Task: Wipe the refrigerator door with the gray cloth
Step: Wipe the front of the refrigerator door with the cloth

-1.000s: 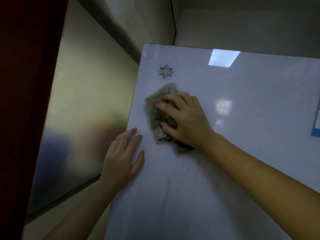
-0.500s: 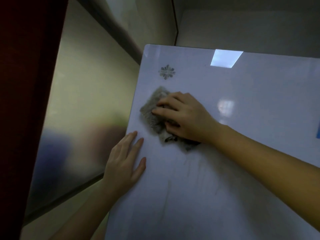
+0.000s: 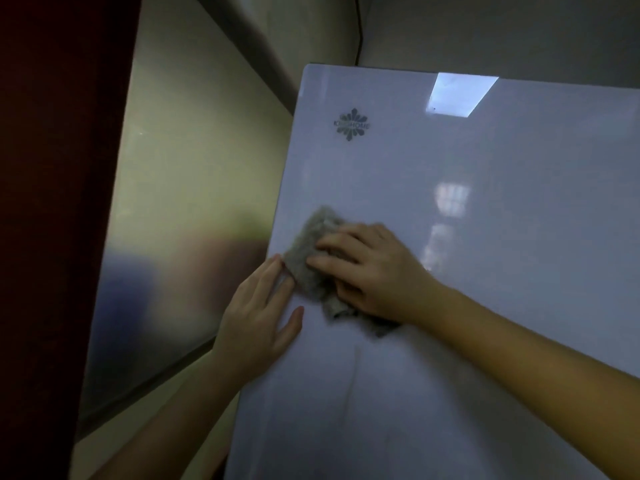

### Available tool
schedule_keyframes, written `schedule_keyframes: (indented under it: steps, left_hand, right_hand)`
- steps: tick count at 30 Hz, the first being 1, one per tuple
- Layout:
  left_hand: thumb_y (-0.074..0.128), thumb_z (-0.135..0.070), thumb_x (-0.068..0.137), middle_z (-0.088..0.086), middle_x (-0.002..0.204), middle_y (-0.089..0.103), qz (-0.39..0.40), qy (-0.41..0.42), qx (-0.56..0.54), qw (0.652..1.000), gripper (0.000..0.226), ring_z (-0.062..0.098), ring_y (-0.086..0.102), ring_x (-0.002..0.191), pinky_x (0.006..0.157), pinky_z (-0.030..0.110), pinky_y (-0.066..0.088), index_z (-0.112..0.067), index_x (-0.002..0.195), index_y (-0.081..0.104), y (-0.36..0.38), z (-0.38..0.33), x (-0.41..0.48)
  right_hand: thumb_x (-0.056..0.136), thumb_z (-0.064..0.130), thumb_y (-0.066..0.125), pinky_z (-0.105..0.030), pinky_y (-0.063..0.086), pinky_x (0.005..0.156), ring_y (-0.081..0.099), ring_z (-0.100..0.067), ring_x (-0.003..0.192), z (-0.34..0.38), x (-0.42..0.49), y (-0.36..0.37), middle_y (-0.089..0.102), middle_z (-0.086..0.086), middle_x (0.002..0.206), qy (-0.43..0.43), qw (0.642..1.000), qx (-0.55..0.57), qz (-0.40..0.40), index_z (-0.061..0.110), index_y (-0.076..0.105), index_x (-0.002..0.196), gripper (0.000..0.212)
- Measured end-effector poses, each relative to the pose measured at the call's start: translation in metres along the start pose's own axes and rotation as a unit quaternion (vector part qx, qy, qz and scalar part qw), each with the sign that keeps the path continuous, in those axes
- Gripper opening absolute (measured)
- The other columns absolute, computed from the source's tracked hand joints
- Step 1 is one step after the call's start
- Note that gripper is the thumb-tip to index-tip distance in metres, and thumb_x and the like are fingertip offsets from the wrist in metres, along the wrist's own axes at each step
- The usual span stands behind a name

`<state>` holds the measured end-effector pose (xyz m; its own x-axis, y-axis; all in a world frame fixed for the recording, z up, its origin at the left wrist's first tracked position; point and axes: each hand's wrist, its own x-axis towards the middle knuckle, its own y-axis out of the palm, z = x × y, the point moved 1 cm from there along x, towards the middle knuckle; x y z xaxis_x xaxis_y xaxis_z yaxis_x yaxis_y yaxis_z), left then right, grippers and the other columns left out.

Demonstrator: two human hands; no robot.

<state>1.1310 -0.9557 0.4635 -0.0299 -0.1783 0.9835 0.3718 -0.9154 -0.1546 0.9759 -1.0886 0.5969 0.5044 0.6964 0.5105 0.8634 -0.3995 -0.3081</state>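
The glossy white refrigerator door (image 3: 485, 237) fills the right of the view. A crumpled gray cloth (image 3: 308, 251) lies against it near its left edge, below the flower-shaped logo (image 3: 352, 124). My right hand (image 3: 374, 271) presses the cloth to the door with fingers laid flat over it; part of the cloth is hidden under my palm. My left hand (image 3: 256, 317) rests flat on the door's left edge, fingers straight, with its fingertips touching the cloth's lower left corner.
A brushed metal panel (image 3: 180, 237) runs along the left of the door. A dark red surface (image 3: 52, 202) stands at the far left. A grey wall (image 3: 502, 32) rises behind the refrigerator.
My right hand has slid the cloth down and left across the door, away from the logo, until it meets my left fingertips. My left hand has stayed in place.
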Motion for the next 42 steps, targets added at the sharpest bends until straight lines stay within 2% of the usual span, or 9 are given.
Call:
schedule_keyframes:
  steps: [3, 9, 14, 16, 25, 31, 35, 39, 42]
  left_hand:
    - [0.051, -0.038, 0.099, 0.015, 0.155, 0.044, 0.006, -0.001, -0.007, 1.000, 0.056, 0.028, 0.040, 0.145, 0.118, 0.035, 0.034, -0.008, 0.146, 0.049, -0.002, 0.001, -0.001]
    - [0.052, -0.038, 0.098, 0.016, 0.157, 0.040, 0.027, -0.019, -0.024, 0.999, 0.057, 0.031, 0.039, 0.146, 0.120, 0.035, 0.027, -0.007, 0.146, 0.048, -0.002, -0.002, -0.001]
    - [0.051, -0.038, 0.098, 0.018, 0.156, 0.042, 0.019, -0.015, -0.039, 0.999, 0.057, 0.033, 0.040, 0.144, 0.119, 0.037, 0.029, -0.006, 0.145, 0.049, -0.005, -0.004, 0.000]
    - [0.051, -0.038, 0.098, 0.019, 0.156, 0.041, 0.024, -0.017, -0.040, 0.999, 0.058, 0.034, 0.039, 0.144, 0.120, 0.036, 0.028, -0.005, 0.145, 0.049, -0.008, -0.006, 0.000]
    - [0.044, -0.042, 0.099, 0.016, 0.161, 0.032, 0.055, -0.057, -0.054, 0.995, 0.061, 0.033, 0.030, 0.150, 0.122, 0.033, 0.017, -0.006, 0.149, 0.042, -0.007, -0.015, -0.001]
    - [0.048, -0.040, 0.099, 0.019, 0.159, 0.036, 0.033, -0.020, -0.051, 0.998, 0.056, 0.038, 0.035, 0.147, 0.121, 0.042, 0.027, -0.008, 0.145, 0.050, -0.005, -0.023, 0.000]
    - [0.047, -0.039, 0.099, 0.019, 0.159, 0.037, 0.029, -0.007, -0.043, 0.999, 0.054, 0.038, 0.037, 0.146, 0.116, 0.047, 0.032, -0.009, 0.143, 0.051, -0.003, -0.027, 0.007]
    - [0.045, -0.039, 0.099, 0.018, 0.159, 0.037, 0.035, 0.007, -0.049, 0.998, 0.054, 0.036, 0.037, 0.147, 0.118, 0.046, 0.030, -0.009, 0.144, 0.051, 0.001, -0.033, 0.015]
    - [0.046, -0.039, 0.098, 0.018, 0.158, 0.039, 0.028, -0.001, -0.033, 0.999, 0.053, 0.037, 0.038, 0.146, 0.116, 0.045, 0.029, -0.010, 0.143, 0.052, 0.003, -0.037, 0.023]
  right_hand:
    - [0.089, 0.013, 0.068, -0.043, 0.050, 0.082, 0.064, -0.036, 0.111, -0.002, -0.014, -0.010, 0.069, -0.011, 0.124, 0.025, 1.000, -0.006, -0.003, 0.015, 0.072, 0.123, 0.034]
    - [0.089, 0.018, 0.068, -0.046, 0.044, 0.092, 0.057, -0.038, 0.113, -0.027, -0.013, -0.034, 0.063, -0.012, 0.130, 0.274, 0.956, -0.036, -0.092, 0.015, 0.068, 0.129, 0.040]
    - [0.093, 0.018, 0.066, -0.044, 0.050, 0.091, 0.063, -0.037, 0.116, 0.034, -0.050, -0.010, 0.068, -0.012, 0.129, 0.104, 0.994, -0.015, 0.003, 0.016, 0.070, 0.127, 0.035]
    - [0.094, 0.017, 0.066, -0.042, 0.051, 0.089, 0.064, -0.034, 0.116, 0.042, -0.059, -0.013, 0.069, -0.010, 0.128, 0.076, 0.997, -0.017, 0.022, 0.017, 0.071, 0.126, 0.033]
    - [0.086, 0.019, 0.070, -0.044, 0.044, 0.093, 0.056, -0.035, 0.115, -0.005, -0.055, -0.050, 0.063, -0.013, 0.129, 0.295, 0.951, -0.073, -0.053, 0.013, 0.067, 0.128, 0.043]
    - [0.089, 0.018, 0.067, -0.043, 0.047, 0.092, 0.062, -0.036, 0.115, 0.042, -0.083, -0.025, 0.067, -0.015, 0.127, 0.106, 0.993, -0.036, 0.049, 0.014, 0.070, 0.127, 0.038]
    - [0.092, 0.017, 0.066, -0.039, 0.048, 0.091, 0.062, -0.032, 0.114, 0.046, -0.101, -0.029, 0.070, -0.012, 0.125, 0.066, 0.996, -0.043, 0.044, 0.015, 0.072, 0.123, 0.032]
    - [0.086, 0.018, 0.071, -0.042, 0.045, 0.092, 0.057, -0.034, 0.112, 0.001, -0.099, -0.056, 0.068, -0.016, 0.126, 0.178, 0.980, -0.083, -0.016, 0.012, 0.070, 0.126, 0.040]
    - [0.089, 0.021, 0.069, -0.046, 0.044, 0.096, 0.054, -0.035, 0.114, -0.032, -0.094, -0.080, 0.063, -0.014, 0.129, 0.318, 0.939, -0.098, -0.086, 0.013, 0.066, 0.129, 0.042]
